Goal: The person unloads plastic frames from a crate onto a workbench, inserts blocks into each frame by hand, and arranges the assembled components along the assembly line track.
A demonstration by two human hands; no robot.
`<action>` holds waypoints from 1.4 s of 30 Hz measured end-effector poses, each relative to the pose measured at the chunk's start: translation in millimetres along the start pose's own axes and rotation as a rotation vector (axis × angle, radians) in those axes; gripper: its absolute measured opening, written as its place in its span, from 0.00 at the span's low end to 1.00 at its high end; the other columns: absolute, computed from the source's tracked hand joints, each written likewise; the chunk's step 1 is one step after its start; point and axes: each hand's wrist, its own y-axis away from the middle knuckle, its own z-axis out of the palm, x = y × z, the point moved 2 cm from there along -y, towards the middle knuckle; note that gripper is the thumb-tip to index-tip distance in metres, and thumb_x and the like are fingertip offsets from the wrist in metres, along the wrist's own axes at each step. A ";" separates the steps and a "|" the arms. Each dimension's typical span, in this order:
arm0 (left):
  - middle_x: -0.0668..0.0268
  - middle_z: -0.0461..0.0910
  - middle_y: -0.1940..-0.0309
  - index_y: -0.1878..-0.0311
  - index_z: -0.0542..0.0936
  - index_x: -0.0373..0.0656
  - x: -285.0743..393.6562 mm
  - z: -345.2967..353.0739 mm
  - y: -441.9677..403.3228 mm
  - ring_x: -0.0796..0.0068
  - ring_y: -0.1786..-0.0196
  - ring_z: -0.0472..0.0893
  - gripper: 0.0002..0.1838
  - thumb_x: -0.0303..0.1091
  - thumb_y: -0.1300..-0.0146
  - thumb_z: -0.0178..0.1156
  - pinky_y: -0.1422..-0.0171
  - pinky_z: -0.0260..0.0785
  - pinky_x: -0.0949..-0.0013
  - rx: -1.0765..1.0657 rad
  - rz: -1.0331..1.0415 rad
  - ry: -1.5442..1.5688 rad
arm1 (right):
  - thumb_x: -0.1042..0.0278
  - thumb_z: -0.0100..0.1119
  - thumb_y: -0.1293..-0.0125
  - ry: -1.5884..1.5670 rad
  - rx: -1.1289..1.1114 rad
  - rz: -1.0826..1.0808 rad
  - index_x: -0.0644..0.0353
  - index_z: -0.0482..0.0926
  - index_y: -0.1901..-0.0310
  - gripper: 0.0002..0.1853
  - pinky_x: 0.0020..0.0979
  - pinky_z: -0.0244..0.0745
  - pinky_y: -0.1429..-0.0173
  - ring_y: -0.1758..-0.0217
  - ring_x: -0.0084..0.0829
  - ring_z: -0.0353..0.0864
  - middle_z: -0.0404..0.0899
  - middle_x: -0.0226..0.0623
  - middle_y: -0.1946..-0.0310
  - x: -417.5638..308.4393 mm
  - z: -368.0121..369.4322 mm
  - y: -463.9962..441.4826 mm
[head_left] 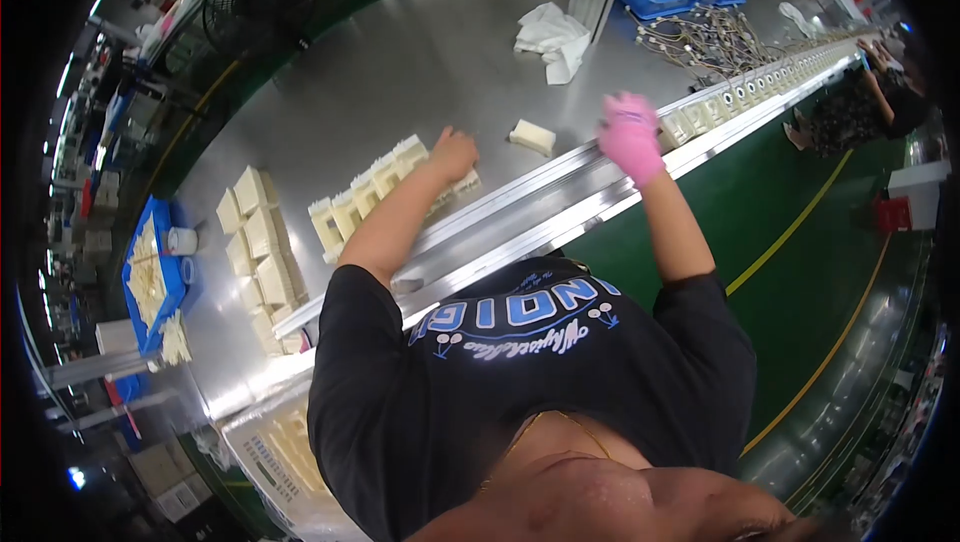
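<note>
My bare left hand (pixel 456 155) is at the right end of a double row of cream plastic housings (pixel 372 192) standing on the metal table. Its fingers are bent round the end of that row, apparently gripping a housing there. My right hand (pixel 630 132), in a pink glove, hovers over the metal rail (pixel 520 202), its fingers loosely apart with nothing visible in them. Between my hands, a single cream housing (pixel 532 137) lies on the table. Just right of the glove, a line of similar housings (pixel 700 120) sits in the rail.
More cream housings (pixel 262 242) are stacked on the left. Beyond them are a blue tray (pixel 178 287) of cream parts and a white cup (pixel 183 241). A white cloth (pixel 553 42) lies by a metal post. Wire harnesses (pixel 705 42) spread below a blue bin (pixel 660 4). Another person (pixel 865 112) stands far right.
</note>
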 end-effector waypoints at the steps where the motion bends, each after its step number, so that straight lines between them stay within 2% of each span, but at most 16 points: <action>1: 0.58 0.76 0.56 0.59 0.79 0.51 3.0 5.2 -4.4 0.63 0.50 0.75 0.12 0.31 0.48 0.53 0.41 0.59 0.57 -0.032 0.026 -0.043 | 0.65 0.52 0.51 -0.079 -0.154 -0.033 0.57 0.74 0.64 0.12 0.42 0.69 0.54 0.56 0.44 0.75 0.74 0.45 0.60 -8.7 15.4 -14.1; 5: 0.58 0.79 0.64 0.63 0.75 0.46 10.2 -28.4 6.3 0.60 0.59 0.78 0.07 0.32 0.46 0.52 0.52 0.66 0.58 0.162 -0.033 0.180 | 0.59 0.53 0.49 -0.199 -0.484 -0.181 0.57 0.75 0.60 0.16 0.43 0.72 0.52 0.51 0.41 0.76 0.77 0.45 0.59 -62.5 51.8 -47.3; 8: 0.57 0.78 0.69 0.62 0.70 0.42 15.7 -83.4 28.7 0.59 0.66 0.78 0.07 0.31 0.44 0.50 0.62 0.68 0.62 0.419 -0.408 0.468 | 0.55 0.53 0.48 -0.099 -0.682 -0.208 0.56 0.76 0.54 0.21 0.40 0.71 0.49 0.50 0.43 0.76 0.78 0.43 0.56 -84.6 95.7 -57.9; 11: 0.60 0.76 0.75 0.61 0.68 0.41 10.4 -92.4 54.6 0.66 0.71 0.77 0.07 0.32 0.41 0.48 0.68 0.67 0.66 0.921 -0.514 0.941 | 0.52 0.53 0.48 -0.082 -0.790 -0.108 0.56 0.76 0.51 0.24 0.38 0.71 0.48 0.50 0.44 0.76 0.77 0.40 0.53 -92.5 104.3 -66.8; 12: 0.65 0.73 0.78 0.62 0.69 0.39 10.6 -90.6 58.8 0.75 0.75 0.73 0.08 0.33 0.40 0.48 0.70 0.64 0.71 1.015 -0.511 1.279 | 0.52 0.53 0.48 -0.083 -0.812 -0.130 0.55 0.76 0.51 0.24 0.38 0.71 0.47 0.50 0.43 0.76 0.77 0.40 0.53 -92.0 105.7 -70.3; 17: 0.71 0.67 0.81 0.67 0.71 0.39 17.5 -48.3 76.4 0.79 0.78 0.65 0.16 0.43 0.35 0.46 0.70 0.63 0.74 0.836 -0.776 1.981 | 0.50 0.56 0.48 -0.082 -0.779 -0.184 0.58 0.77 0.53 0.24 0.38 0.71 0.48 0.50 0.46 0.76 0.79 0.44 0.58 -92.6 74.8 -65.5; 20: 0.70 0.67 0.79 0.67 0.71 0.39 23.5 -32.2 75.4 0.78 0.76 0.66 0.18 0.46 0.35 0.45 0.69 0.63 0.72 0.790 -0.851 1.915 | 0.51 0.60 0.49 -0.206 -0.432 -0.198 0.62 0.76 0.59 0.23 0.33 0.75 0.59 0.63 0.40 0.81 0.80 0.43 0.69 -84.6 76.5 -65.3; 23: 0.66 0.71 0.74 0.64 0.71 0.38 29.8 -29.8 72.7 0.75 0.71 0.69 0.19 0.47 0.35 0.43 0.66 0.66 0.70 0.831 -0.886 1.732 | 0.55 0.62 0.48 -1.094 -0.769 -0.168 0.64 0.74 0.66 0.19 0.24 0.72 0.73 0.78 0.27 0.76 0.74 0.34 0.80 -88.7 27.7 -53.7; 26: 0.60 0.72 0.65 0.56 0.65 0.37 35.7 -22.6 62.7 0.72 0.64 0.74 0.17 0.44 0.33 0.42 0.60 0.69 0.68 0.875 -0.728 1.730 | 0.59 0.59 0.45 -1.363 -0.980 -0.089 0.62 0.72 0.69 0.14 0.18 0.63 0.81 0.86 0.17 0.66 0.69 0.26 0.84 -109.4 -8.4 -29.8; 30: 0.57 0.72 0.62 0.55 0.60 0.38 57.2 -52.6 71.9 0.72 0.61 0.75 0.16 0.44 0.31 0.39 0.64 0.71 0.70 0.846 -0.522 1.785 | 0.60 0.55 0.43 -1.256 -0.590 -0.007 0.66 0.72 0.70 0.14 0.24 0.68 0.76 0.83 0.23 0.72 0.72 0.33 0.83 -136.9 -17.1 -11.3; 31: 0.57 0.72 0.61 0.55 0.60 0.39 60.2 -60.9 76.2 0.72 0.61 0.75 0.16 0.44 0.31 0.39 0.66 0.71 0.70 0.868 -0.519 1.840 | 0.62 0.54 0.42 -1.106 -0.422 -0.139 0.68 0.71 0.64 0.15 0.32 0.73 0.67 0.74 0.32 0.78 0.76 0.41 0.78 -140.8 -7.5 -8.9; 34: 0.59 0.71 0.61 0.53 0.61 0.41 58.9 -59.0 76.0 0.72 0.60 0.74 0.15 0.44 0.30 0.38 0.64 0.71 0.70 0.883 -0.444 1.896 | 0.68 0.54 0.41 -1.378 -0.017 -0.328 0.65 0.67 0.51 0.18 0.25 0.70 0.74 0.78 0.21 0.73 0.73 0.31 0.79 -154.3 28.3 -3.5; 35: 0.59 0.71 0.60 0.52 0.62 0.42 57.9 -56.5 76.0 0.72 0.60 0.74 0.15 0.44 0.30 0.37 0.62 0.71 0.70 0.882 -0.411 1.897 | 0.69 0.54 0.41 -1.278 -0.023 -0.300 0.65 0.65 0.49 0.19 0.26 0.70 0.73 0.78 0.23 0.73 0.72 0.32 0.79 -156.1 18.4 -1.2; 38: 0.48 0.54 0.35 0.34 0.48 0.29 59.7 -71.6 86.6 0.61 0.33 0.54 0.37 0.55 0.32 0.35 0.31 0.45 0.71 0.881 -0.526 1.656 | 0.71 0.54 0.42 -1.072 0.042 -0.295 0.64 0.60 0.45 0.24 0.29 0.69 0.73 0.78 0.26 0.72 0.70 0.34 0.80 -159.9 -10.6 8.7; 41: 0.60 0.71 0.58 0.49 0.64 0.41 52.3 -54.5 75.9 0.73 0.57 0.72 0.18 0.46 0.30 0.36 0.52 0.65 0.71 1.111 -0.356 1.487 | 0.70 0.54 0.41 -1.041 0.133 -0.379 0.63 0.60 0.44 0.24 0.33 0.68 0.71 0.76 0.35 0.74 0.71 0.39 0.77 -162.3 -8.6 13.7; 42: 0.60 0.71 0.58 0.49 0.64 0.41 51.8 -50.0 74.5 0.74 0.56 0.71 0.18 0.46 0.30 0.36 0.52 0.65 0.71 1.100 -0.356 1.497 | 0.69 0.53 0.41 -1.028 0.072 -0.363 0.63 0.59 0.44 0.24 0.36 0.70 0.68 0.73 0.41 0.76 0.74 0.43 0.74 -161.7 -13.2 13.2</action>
